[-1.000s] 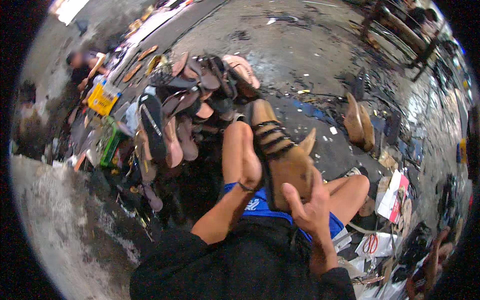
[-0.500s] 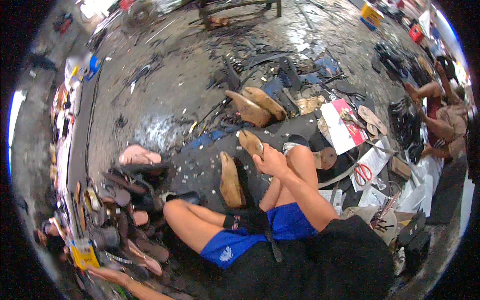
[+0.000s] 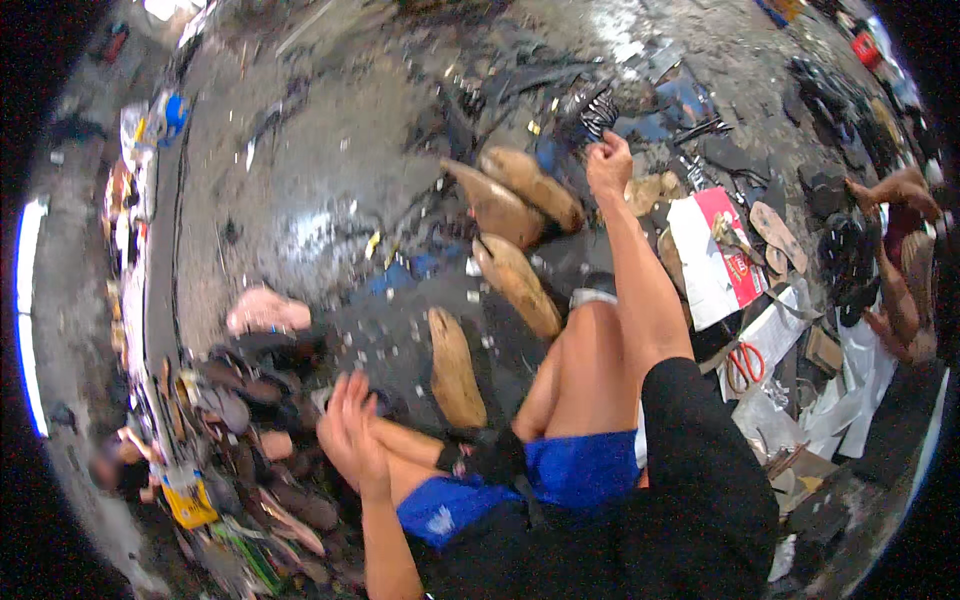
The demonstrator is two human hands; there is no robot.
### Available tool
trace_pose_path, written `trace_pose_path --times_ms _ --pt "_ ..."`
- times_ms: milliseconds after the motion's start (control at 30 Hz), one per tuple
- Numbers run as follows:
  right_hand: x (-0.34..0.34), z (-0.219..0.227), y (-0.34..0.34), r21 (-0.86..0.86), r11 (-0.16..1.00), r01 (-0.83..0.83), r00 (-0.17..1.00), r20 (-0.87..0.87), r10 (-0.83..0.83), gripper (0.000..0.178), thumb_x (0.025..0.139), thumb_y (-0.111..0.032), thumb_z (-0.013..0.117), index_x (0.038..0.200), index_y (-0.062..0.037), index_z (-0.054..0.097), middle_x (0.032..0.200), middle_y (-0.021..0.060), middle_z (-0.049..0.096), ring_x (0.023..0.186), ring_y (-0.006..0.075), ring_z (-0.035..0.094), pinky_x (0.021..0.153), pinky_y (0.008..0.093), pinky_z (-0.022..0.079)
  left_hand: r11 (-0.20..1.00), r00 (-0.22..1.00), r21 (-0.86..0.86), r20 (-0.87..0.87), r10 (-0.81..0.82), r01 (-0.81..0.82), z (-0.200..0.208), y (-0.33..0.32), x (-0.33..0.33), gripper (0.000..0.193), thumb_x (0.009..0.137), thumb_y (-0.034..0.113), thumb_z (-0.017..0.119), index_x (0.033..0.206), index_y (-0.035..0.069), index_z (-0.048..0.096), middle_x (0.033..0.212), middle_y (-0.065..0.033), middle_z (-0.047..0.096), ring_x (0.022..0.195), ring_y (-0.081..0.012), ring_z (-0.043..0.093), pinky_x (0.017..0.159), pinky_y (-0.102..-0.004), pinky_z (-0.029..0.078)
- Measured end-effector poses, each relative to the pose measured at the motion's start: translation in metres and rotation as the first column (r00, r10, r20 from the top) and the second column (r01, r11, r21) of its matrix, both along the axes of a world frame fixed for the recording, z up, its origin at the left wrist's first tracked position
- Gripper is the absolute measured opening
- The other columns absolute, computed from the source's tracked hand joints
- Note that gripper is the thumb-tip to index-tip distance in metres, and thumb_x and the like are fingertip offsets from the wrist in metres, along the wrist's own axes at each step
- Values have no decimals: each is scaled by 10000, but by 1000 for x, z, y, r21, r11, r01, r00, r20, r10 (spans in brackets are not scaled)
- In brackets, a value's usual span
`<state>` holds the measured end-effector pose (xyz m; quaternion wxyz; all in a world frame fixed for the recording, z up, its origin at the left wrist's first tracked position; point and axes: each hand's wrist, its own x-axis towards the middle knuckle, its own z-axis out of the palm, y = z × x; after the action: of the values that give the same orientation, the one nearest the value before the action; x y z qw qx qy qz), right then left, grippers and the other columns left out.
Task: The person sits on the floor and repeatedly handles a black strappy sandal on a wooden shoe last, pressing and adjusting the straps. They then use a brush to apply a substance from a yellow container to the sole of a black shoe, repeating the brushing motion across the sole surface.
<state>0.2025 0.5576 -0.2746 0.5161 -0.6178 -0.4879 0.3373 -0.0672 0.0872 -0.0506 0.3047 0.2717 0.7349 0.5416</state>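
Note:
My right hand [image 3: 609,166] reaches out past the wooden shoe lasts, its fingers pinched at the lower end of a black-and-white striped piece [image 3: 598,115], blurred so its kind is unclear. Raised over my left knee, my left hand [image 3: 350,420] has its fingers spread and holds nothing. Between my legs lie two wooden shoe lasts: one [image 3: 518,285] beside my right shin, the other [image 3: 457,370] nearer my left foot. Just beyond them, a second pair, one last [image 3: 497,208] next to another [image 3: 537,190], rests side by side on the dark mat.
Sandals and soles [image 3: 290,500] crowd my left side, with a yellow box [image 3: 190,502] among them. On my right are a red-and-white box [image 3: 705,265], red-handled scissors [image 3: 745,365] and papers. Another person's arm [image 3: 900,190] shows at the far right. Dark scraps litter the floor.
My right hand has left the shoe last by my right shin and moved forward to the striped piece. My left hand has come from the sandals at lower left to above my knee.

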Motion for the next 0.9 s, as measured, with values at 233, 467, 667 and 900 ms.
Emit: trace_pose_path --times_ms 233,467,667,900 --pt "-64 38 -31 -76 983 167 968 204 -149 748 735 -468 810 1142 109 564 1203 289 584 1197 387 527 1055 437 400 971 932 222 325 -162 91 -31 88 33 341 1068 270 465 1291 29 556 1222 -83 633 1086 -172 607 925 -324 498" --pt "-147 36 37 -427 897 115 947 321 31 927 765 -526 778 1326 115 413 1312 284 511 1245 420 512 1025 481 457 974 897 -15 394 -202 226 -58 77 99 337 1063 231 470 1271 -13 573 1208 -126 659 1056 -206 649 881 -342 543" --pt "-183 10 49 -449 851 273 873 488 -23 930 736 -506 825 1301 84 381 1280 229 527 1206 373 528 1025 440 443 939 888 -302 459 -6 162 -84 10 92 328 1065 195 452 1284 -28 553 1204 -158 660 1067 -213 653 898 -348 550" --pt "-151 -22 98 -468 871 146 988 33 -148 699 795 -355 771 1278 51 468 1229 242 585 1146 388 593 979 462 486 948 900 -259 432 -56 183 -80 27 68 308 1058 234 477 1223 -1 588 1155 -137 672 1012 -181 647 811 -303 537"
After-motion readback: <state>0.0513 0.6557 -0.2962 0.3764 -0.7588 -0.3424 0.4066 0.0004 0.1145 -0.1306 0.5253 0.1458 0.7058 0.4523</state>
